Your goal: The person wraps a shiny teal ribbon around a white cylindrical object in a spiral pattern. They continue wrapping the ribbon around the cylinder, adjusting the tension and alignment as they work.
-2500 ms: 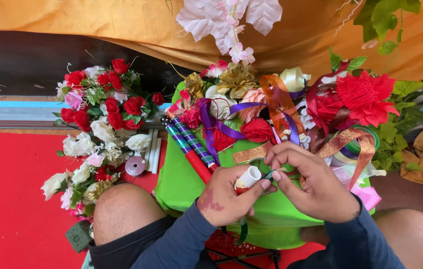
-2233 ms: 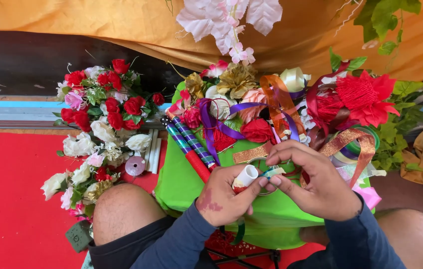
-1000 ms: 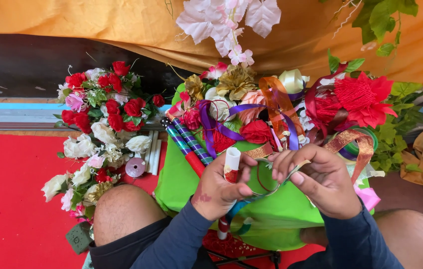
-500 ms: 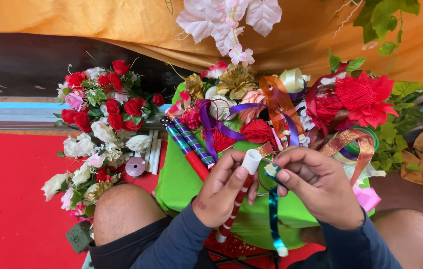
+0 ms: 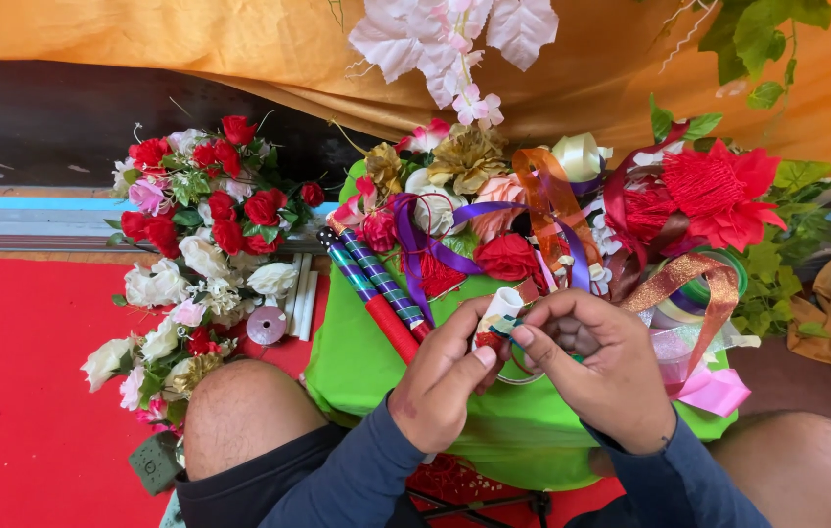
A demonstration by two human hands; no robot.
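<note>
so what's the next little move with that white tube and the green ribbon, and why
Probably another turn of the green ribbon round the white tube, pulled snug. The left hand pinches the tube at its lower end and the right hand has its fingertips on the ribbon at the tube's side, but the tube's top is bare white, so the wrap looks unfinished.

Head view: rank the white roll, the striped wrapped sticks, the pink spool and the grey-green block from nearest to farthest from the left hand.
1. White roll: pinched in the left hand.
2. Striped wrapped sticks: just up-left, on the green cloth.
3. Pink spool: farther left, beside the flowers.
4. Grey-green block: farthest, low left on the red mat.
</note>
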